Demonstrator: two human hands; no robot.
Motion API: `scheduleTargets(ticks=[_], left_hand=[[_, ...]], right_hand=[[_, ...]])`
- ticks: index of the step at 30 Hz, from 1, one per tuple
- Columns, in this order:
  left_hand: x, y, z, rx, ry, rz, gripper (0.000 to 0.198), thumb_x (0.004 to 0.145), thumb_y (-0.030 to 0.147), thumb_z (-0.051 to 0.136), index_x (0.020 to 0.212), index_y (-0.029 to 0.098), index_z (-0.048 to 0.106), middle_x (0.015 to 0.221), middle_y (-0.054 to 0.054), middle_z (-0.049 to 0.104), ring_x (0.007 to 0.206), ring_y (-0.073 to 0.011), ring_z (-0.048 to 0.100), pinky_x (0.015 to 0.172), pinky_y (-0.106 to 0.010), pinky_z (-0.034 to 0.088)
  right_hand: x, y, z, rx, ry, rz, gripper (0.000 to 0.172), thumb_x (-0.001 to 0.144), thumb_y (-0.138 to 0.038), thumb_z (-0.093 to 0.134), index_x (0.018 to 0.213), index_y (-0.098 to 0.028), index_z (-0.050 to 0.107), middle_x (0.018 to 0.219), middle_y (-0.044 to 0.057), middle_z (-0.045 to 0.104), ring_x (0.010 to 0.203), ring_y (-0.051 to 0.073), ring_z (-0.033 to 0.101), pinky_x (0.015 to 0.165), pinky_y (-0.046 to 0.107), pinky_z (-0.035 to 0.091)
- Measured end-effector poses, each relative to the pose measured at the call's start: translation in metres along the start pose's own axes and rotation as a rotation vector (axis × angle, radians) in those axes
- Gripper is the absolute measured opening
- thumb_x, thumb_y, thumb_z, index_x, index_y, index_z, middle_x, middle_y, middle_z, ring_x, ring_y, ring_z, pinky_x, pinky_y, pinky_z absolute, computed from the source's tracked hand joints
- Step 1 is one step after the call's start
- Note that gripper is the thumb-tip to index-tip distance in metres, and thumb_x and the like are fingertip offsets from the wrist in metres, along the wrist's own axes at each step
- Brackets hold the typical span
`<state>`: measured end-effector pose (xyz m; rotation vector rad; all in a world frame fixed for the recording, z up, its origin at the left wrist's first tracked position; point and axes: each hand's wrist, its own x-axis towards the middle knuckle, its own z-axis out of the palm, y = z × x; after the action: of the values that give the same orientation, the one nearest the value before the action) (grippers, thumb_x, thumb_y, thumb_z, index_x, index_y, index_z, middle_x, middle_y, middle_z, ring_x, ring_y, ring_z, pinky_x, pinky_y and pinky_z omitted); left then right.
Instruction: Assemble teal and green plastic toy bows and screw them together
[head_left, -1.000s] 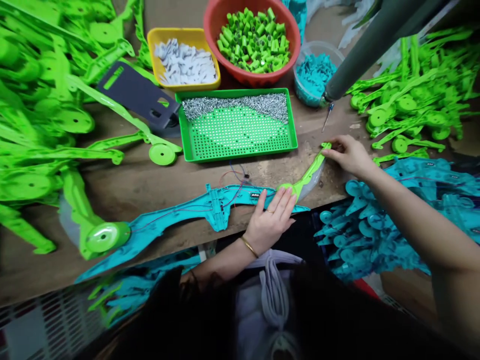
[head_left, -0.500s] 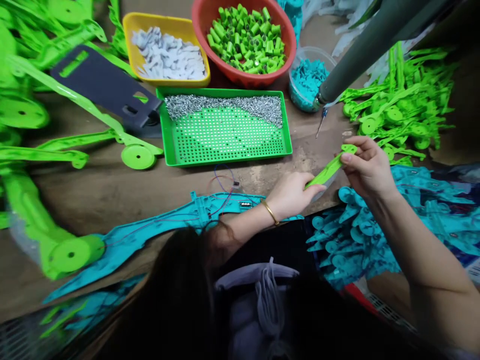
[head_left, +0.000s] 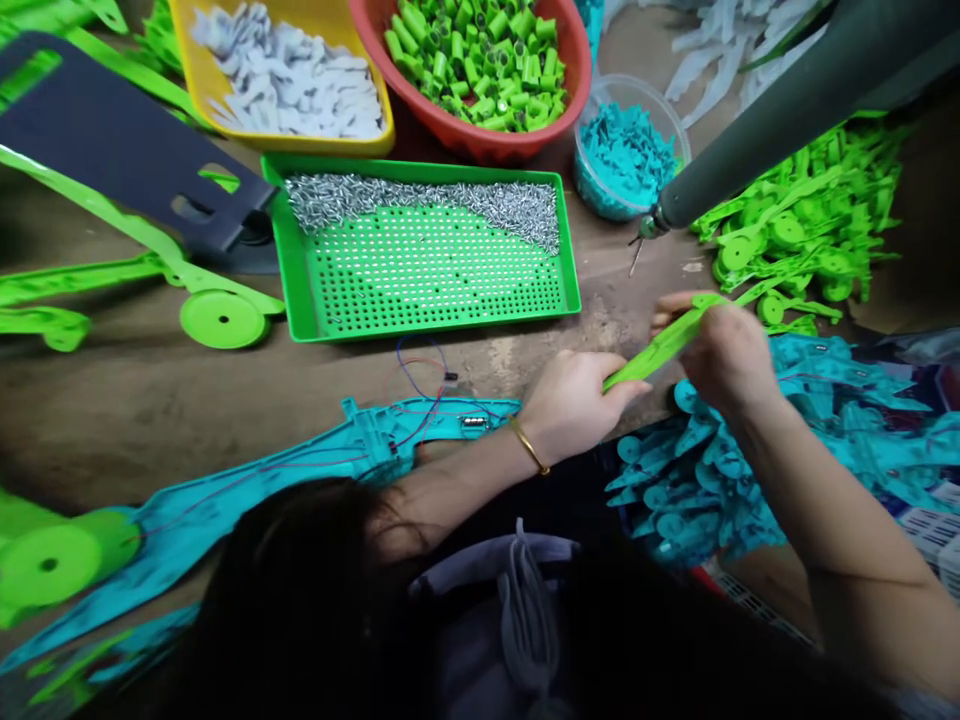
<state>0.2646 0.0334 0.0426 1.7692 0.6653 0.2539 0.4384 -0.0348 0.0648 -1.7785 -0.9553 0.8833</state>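
Observation:
A slim bright green plastic arm piece (head_left: 660, 348) is held between both hands just above the table's near edge. My left hand (head_left: 574, 400) is closed on its lower end, a gold bracelet on the wrist. My right hand (head_left: 724, 350) is closed round its upper, rounded end and is slightly blurred. Left of my left hand, a long teal plastic shell (head_left: 300, 470) lies flat on the wooden table (head_left: 150, 400) with thin red and blue wires (head_left: 420, 385) running along it.
A green perforated tray (head_left: 427, 270) holds small metal screws. Behind it stand a yellow tub of grey pieces (head_left: 285, 70), a red bowl of green tubes (head_left: 480, 60) and a clear tub of teal bits (head_left: 626, 155). A hanging screwdriver (head_left: 750, 150) points down. Green parts (head_left: 795, 220) and teal parts (head_left: 750, 470) are heaped at right.
Both hands lifted the green piece off the teal shell; my left hand went from lying flat to gripping its lower end. The view has shifted right and closer.

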Motion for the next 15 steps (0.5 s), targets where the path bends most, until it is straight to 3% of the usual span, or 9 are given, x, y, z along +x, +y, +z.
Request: scheduleTargets(ticks=[2, 4, 6, 9, 11, 15], left_hand=[[-0.001, 0.0, 0.0, 0.008, -0.001, 0.018, 0.03, 0.086, 0.042, 0.06, 0.075, 0.018, 0.072, 0.055, 0.003, 0.054, 0.051, -0.0098, 0.037, 0.052, -0.027, 0.018], [-0.001, 0.001, 0.0, 0.012, 0.003, 0.033, 0.031, 0.087, 0.042, 0.06, 0.073, 0.017, 0.071, 0.054, 0.003, 0.054, 0.05, -0.0096, 0.036, 0.052, -0.027, 0.018], [-0.002, 0.001, 0.0, 0.019, 0.01, 0.04, 0.032, 0.087, 0.041, 0.059, 0.07, 0.017, 0.07, 0.053, 0.003, 0.053, 0.049, -0.0094, 0.035, 0.052, -0.027, 0.018], [-0.002, 0.0, 0.0, 0.02, 0.012, 0.04, 0.03, 0.087, 0.039, 0.059, 0.071, 0.017, 0.071, 0.053, 0.003, 0.053, 0.05, -0.0094, 0.036, 0.052, -0.027, 0.019], [-0.001, 0.0, 0.001, 0.007, 0.013, 0.047, 0.027, 0.087, 0.037, 0.059, 0.075, 0.017, 0.072, 0.054, 0.004, 0.053, 0.051, -0.0093, 0.037, 0.052, -0.026, 0.019], [-0.001, 0.002, 0.002, -0.008, 0.021, 0.049, 0.027, 0.086, 0.036, 0.059, 0.072, 0.016, 0.071, 0.053, 0.005, 0.049, 0.052, -0.0086, 0.034, 0.052, -0.025, 0.02]], right_hand=[[0.004, -0.003, -0.004, -0.008, 0.129, -0.05, 0.035, 0.076, -0.059, 0.065, 0.079, -0.024, 0.062, 0.076, 0.002, 0.064, 0.069, 0.017, 0.061, 0.065, 0.033, 0.052], [0.006, -0.005, -0.006, -0.042, 0.173, -0.074, 0.035, 0.076, -0.059, 0.066, 0.076, -0.024, 0.059, 0.075, 0.003, 0.064, 0.068, 0.017, 0.061, 0.062, 0.032, 0.052], [0.006, -0.005, -0.006, -0.001, 0.114, -0.04, 0.038, 0.074, -0.061, 0.066, 0.08, -0.024, 0.06, 0.078, 0.003, 0.065, 0.072, 0.018, 0.063, 0.063, 0.032, 0.053], [-0.001, -0.003, -0.003, 0.08, -0.133, 0.084, 0.044, 0.066, -0.057, 0.076, 0.091, -0.023, 0.064, 0.083, 0.002, 0.067, 0.075, 0.017, 0.064, 0.066, 0.031, 0.053], [-0.005, -0.001, 0.001, 0.064, -0.236, 0.116, 0.04, 0.063, -0.048, 0.082, 0.087, -0.02, 0.066, 0.078, 0.001, 0.066, 0.07, 0.015, 0.062, 0.062, 0.027, 0.051], [-0.009, 0.002, 0.011, 0.069, -0.197, 0.02, 0.027, 0.066, -0.039, 0.081, 0.071, -0.019, 0.063, 0.071, -0.001, 0.061, 0.066, 0.013, 0.057, 0.059, 0.026, 0.046]])
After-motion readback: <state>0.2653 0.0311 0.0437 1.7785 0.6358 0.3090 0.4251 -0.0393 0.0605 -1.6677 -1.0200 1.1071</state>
